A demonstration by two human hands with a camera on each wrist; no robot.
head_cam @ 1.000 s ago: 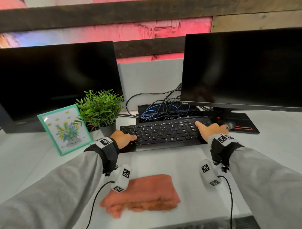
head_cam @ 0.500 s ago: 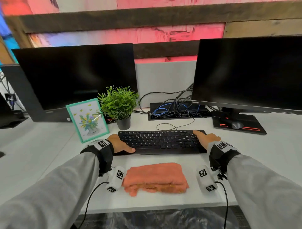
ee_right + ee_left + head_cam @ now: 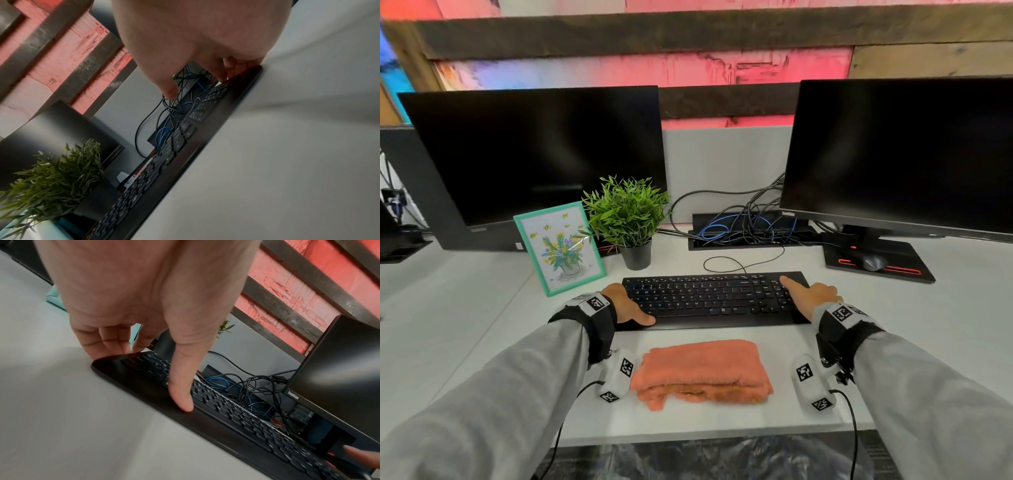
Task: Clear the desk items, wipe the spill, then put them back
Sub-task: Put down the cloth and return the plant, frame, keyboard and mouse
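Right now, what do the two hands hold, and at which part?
Both hold the black keyboard at its two short ends: the left hand at the left end with the thumb on the front edge, the right hand at the right end.

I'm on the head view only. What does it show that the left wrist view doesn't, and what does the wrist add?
Head only: the folded orange cloth in front of the keyboard, the mouse on its pad, the whole framed flower picture, and the right hand at the keyboard's right end.

Left wrist only: the left hand's fingers curled at the keyboard's left edge, thumb on its front.

Both: the black keyboard, the left hand, the cable tangle, the right monitor.
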